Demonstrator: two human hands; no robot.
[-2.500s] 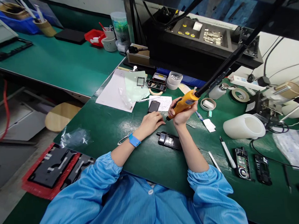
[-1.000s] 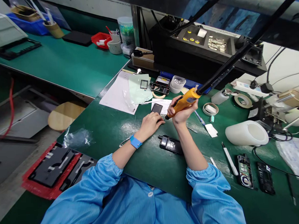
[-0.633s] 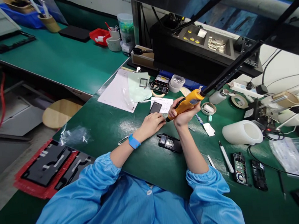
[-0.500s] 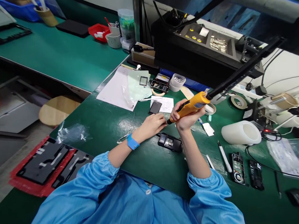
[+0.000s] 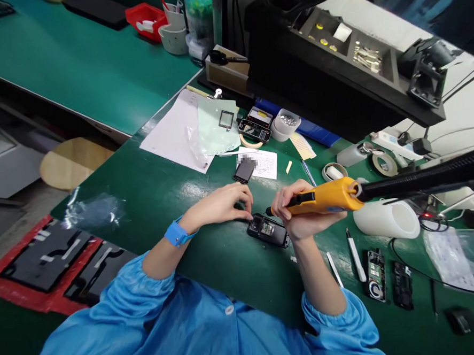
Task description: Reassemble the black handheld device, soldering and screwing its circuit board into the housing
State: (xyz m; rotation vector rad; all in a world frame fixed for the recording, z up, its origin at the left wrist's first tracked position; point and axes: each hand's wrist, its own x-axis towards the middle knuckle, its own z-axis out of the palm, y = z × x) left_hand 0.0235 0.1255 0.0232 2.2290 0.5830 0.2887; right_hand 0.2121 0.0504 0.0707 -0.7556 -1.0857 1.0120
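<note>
A black handheld device (image 5: 267,229) with an opening in its upper face lies on the green table between my hands. My left hand (image 5: 224,204), with a blue wrist band, has bent fingers, and its thumb and fingertips close at the device's left end. Small details between those fingertips are hard to make out. In my right hand (image 5: 298,216) is an orange electric screwdriver (image 5: 328,197), wrapped by the fingers and tilted, its black tip just above the device's upper edge. A thick black arm runs from the screwdriver's rear to the right.
Behind lie a dark phone-like part (image 5: 244,170), papers (image 5: 176,130) and a cup of small metal parts (image 5: 285,123). To the right are a white cylinder (image 5: 384,219), a white pen-like tool (image 5: 356,258) and opened devices (image 5: 375,276). Clear plastic (image 5: 94,210) sits at left.
The screwdriver has swung lower and flatter, and its tip has come down near the device. My left hand has moved from the screwdriver tip to the device's left end. The view has shifted.
</note>
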